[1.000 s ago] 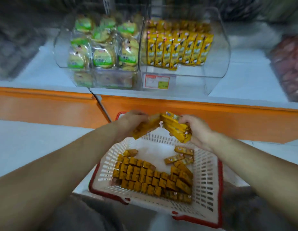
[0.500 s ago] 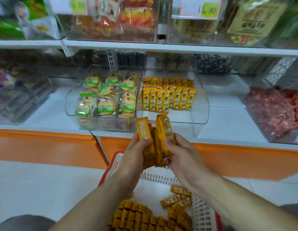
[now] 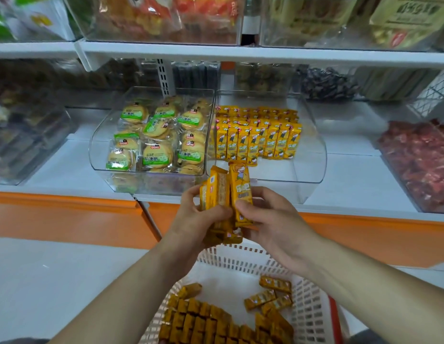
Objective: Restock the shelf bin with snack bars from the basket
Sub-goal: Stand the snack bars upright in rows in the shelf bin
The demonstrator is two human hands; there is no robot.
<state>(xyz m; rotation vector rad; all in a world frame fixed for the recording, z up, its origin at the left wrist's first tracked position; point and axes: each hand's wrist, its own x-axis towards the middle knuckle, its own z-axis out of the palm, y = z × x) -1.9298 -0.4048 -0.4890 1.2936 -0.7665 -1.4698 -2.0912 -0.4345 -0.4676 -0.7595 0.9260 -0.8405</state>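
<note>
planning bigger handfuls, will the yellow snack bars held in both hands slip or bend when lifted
Probably slippery: the snack bars look glossy and sit staggered between left hand and right hand. Likely stiff: their tops stand straight, unsupported.

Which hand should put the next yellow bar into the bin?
Probably the right hand: it pinches the front snack bar, and the bin lies on its side. The left hand grips the other bars.

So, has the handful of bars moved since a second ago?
Yes. The bars have risen from the basket rim toward the clear bin, and are now upright.
</note>
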